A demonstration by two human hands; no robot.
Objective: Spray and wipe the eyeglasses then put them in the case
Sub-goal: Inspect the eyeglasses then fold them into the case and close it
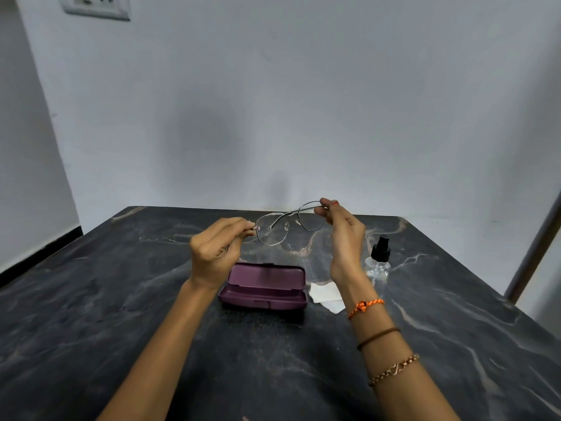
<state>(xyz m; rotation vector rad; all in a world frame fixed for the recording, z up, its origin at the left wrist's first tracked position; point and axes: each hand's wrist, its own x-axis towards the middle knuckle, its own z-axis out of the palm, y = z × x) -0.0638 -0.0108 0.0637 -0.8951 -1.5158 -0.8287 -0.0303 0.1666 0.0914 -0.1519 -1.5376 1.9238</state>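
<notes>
Thin metal-framed eyeglasses [288, 223] hang in the air above the table, held at both ends. My left hand [217, 250] pinches the left hinge; my right hand [343, 235] pinches the right end of the frame, which sits higher. Below them a purple eyeglass case [264, 285] lies open on the table, nothing inside it. A white wiping cloth [326, 294] lies just right of the case, partly behind my right wrist. A small clear spray bottle [379, 262] with a black nozzle stands upright to the right of my right hand.
The dark marble table [121, 314] runs to a grey wall at the back. A metal pole [534, 253] leans at the right edge. A wall socket [95, 6] is at the upper left. Bracelets circle my right forearm.
</notes>
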